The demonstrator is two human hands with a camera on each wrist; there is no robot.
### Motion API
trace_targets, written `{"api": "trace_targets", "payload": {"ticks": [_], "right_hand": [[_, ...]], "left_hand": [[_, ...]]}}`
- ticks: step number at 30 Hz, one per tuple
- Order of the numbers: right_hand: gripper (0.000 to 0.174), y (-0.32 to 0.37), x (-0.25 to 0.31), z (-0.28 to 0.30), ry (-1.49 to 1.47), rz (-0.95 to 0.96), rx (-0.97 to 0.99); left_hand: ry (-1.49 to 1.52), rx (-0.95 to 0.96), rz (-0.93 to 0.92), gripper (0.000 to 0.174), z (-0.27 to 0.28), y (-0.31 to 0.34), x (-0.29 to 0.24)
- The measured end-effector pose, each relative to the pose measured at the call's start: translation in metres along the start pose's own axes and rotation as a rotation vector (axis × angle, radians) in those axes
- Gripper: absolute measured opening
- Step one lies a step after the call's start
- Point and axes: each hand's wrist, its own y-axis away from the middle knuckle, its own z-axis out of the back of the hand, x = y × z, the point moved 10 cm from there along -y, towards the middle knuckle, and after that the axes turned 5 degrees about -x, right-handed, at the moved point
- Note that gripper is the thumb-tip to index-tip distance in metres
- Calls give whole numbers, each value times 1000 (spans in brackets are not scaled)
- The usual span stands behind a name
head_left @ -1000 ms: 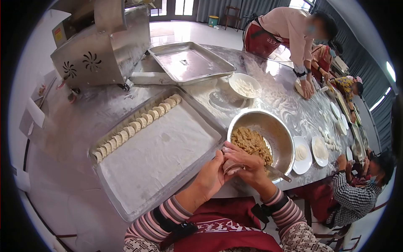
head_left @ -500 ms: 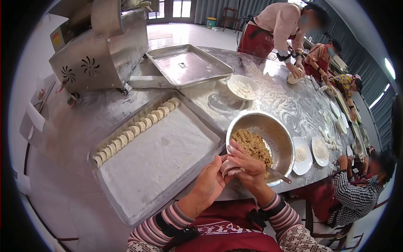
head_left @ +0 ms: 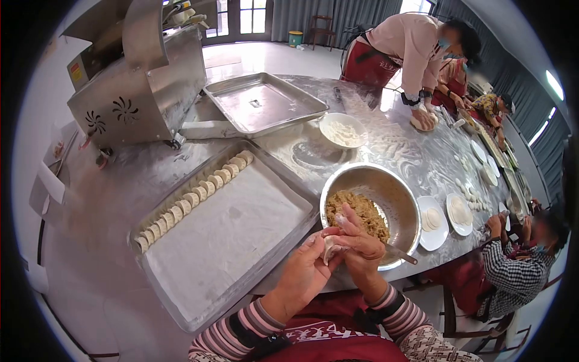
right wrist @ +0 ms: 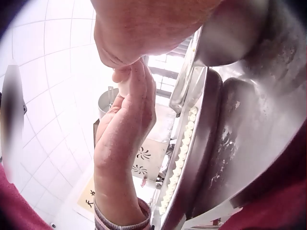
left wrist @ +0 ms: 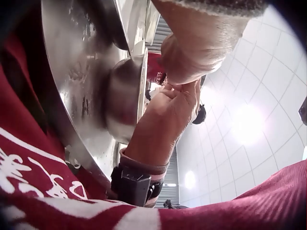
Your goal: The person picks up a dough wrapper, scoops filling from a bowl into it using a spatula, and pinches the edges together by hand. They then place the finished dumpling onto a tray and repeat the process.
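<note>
Both hands meet in front of the body, at the near rim of a steel bowl. My left hand [head_left: 301,265] pinches one side of a folded dumpling [head_left: 329,248] of pale dough, thumb uppermost. From the other side my right hand [head_left: 363,252] grips the dumpling's edge, its upper fingers extended toward the bowl. In the right wrist view the left hand [right wrist: 127,124] shows with its fingers together, and the near right hand [right wrist: 148,28] covers most of the dough. The steel bowl [head_left: 409,199] holds brown minced filling [head_left: 356,211], with a metal utensil handle [head_left: 403,256] sticking out.
Left of the bowl lies a lined tray [head_left: 223,241] with a row of dumplings [head_left: 199,193] along its far side. Behind are another metal tray [head_left: 265,102], a flour bowl [head_left: 342,130] and a steel machine [head_left: 132,90]. Plates of wrappers [head_left: 433,222] stand right; other people work around the table.
The dumpling has turned more upright between the fingers, and both hands have shifted slightly. The right fingers now point more toward the bowl. Across the table, a person keeps pressing dough.
</note>
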Motion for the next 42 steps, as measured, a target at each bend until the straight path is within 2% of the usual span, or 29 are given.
{"api": "trace_targets", "payload": {"ticks": [5, 7, 11, 13, 17, 20, 26, 29, 31, 37, 41, 42], "right_hand": [[30, -1, 2, 1, 18, -57, -29], [29, -2, 4, 14, 53, -37, -171], [30, 9, -12, 23, -83, -103, -199], [32, 7, -5, 20, 14, -14, -140], [32, 1, 8, 16, 143, -57, -129], [33, 7, 0, 23, -8, -60, -197], [32, 4, 1, 19, 19, -31, -110], [33, -2, 1, 15, 56, -127, -60], [33, 0, -7, 9, -40, -108, 54], [34, 7, -8, 11, -7, -48, 78], [35, -7, -3, 8, -26, -107, 104], [36, -10, 3, 1, 25, -74, 199]], "left_hand": [[40, -5, 11, 32, 2, -1, 4], [47, 17, 7, 32, -2, -1, 2], [34, 49, 9, 33, -7, -2, 7], [47, 50, 8, 33, -5, -3, 9], [63, 52, 17, 35, -2, -4, 8], [62, 46, 18, 37, -8, -3, 8], [19, 45, 37, 40, 4, -7, 10], [-9, 55, 78, 41, 7, -7, 12], [-48, 35, 103, 43, 5, -8, 13], [-111, -22, 134, 49, 6, -7, 14], [-149, 33, 170, 50, 4, -8, 12], [-174, 46, 180, 51, 2, -8, 13]]}}
